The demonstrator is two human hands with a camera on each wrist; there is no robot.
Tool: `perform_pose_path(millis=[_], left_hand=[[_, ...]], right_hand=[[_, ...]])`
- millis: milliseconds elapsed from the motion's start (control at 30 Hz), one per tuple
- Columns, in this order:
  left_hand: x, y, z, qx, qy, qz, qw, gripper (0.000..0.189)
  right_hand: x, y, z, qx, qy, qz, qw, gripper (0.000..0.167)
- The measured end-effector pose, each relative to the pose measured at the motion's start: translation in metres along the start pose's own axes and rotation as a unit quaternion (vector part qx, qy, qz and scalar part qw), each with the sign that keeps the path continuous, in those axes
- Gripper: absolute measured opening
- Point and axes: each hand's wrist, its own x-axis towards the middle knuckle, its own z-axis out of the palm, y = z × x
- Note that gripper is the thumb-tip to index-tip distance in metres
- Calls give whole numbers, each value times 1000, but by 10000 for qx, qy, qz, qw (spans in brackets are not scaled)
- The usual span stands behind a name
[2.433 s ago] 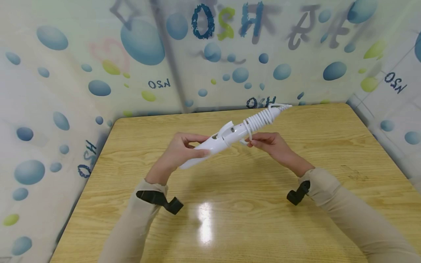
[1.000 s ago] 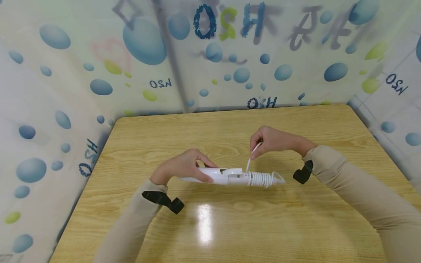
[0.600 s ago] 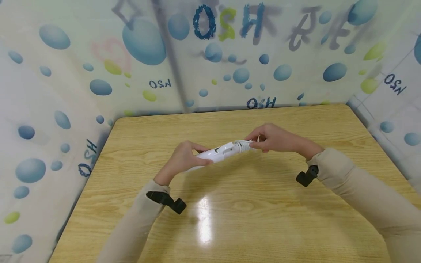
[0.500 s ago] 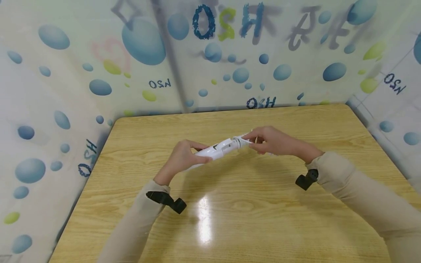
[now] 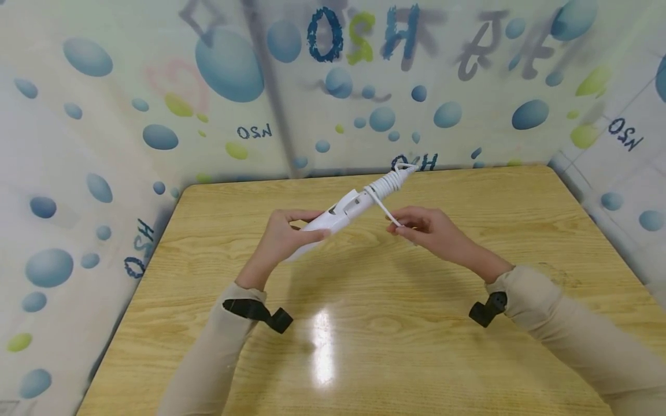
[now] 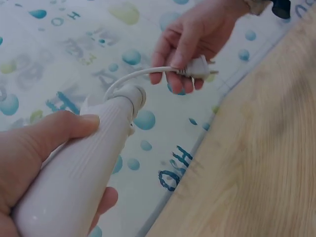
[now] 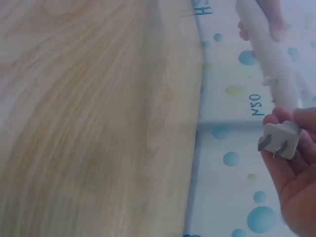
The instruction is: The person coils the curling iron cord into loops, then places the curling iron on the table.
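My left hand (image 5: 283, 240) grips the smooth body of a white wand-shaped electric appliance (image 5: 338, 216), thumb on top and fingers beneath. A raised lever (image 5: 346, 202) sits midway along it. The appliance slants over the table, its tapered far end up and to the right. White cord (image 5: 385, 184) is wound in several turns round that end. A free length of cord runs from the coil to my right hand (image 5: 434, 234). There the thumb and fingers pinch the two-prong plug (image 7: 280, 139) at its cord end, its prongs pointing away from the hand. The left wrist view also shows the plug (image 6: 198, 68).
Below both hands spreads a wood-grain table (image 5: 364, 323) with a bright light reflection near its front. A bubble-patterned sheet (image 5: 208, 133) borders the table at the back and sides. Each sleeve carries a black wrist mount (image 5: 486, 309).
The appliance's far end has swung upward. My right hand has come away from the coil, down toward me, drawing a loose stretch of cord out with it. The left hand keeps its grip.
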Motion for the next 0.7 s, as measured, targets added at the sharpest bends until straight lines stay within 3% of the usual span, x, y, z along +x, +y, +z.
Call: perform_pose_path(millis=[200,433,600,633,700], left_hand=[[-3,11,1,-406,-253,74,9988,41],[-8,15,2,-715,-783,309,9939,40],[-11,11,1,-832,-1322,640,9856,41],[-11,11,1,-879,-1472,747,9824,41],[-12,9,1,-944,-1783,947,9749,41]], right_hand=[[-4,10,3,558,-178,35,9983,23],[2,15,-2,494,-384,111,9980,23],[9,17,-8,859,-851,276,9923,24],[10,17,-10,1173,-1026,362,9871,23],[13,13,-11,1323,-1398,-211,9811,21]])
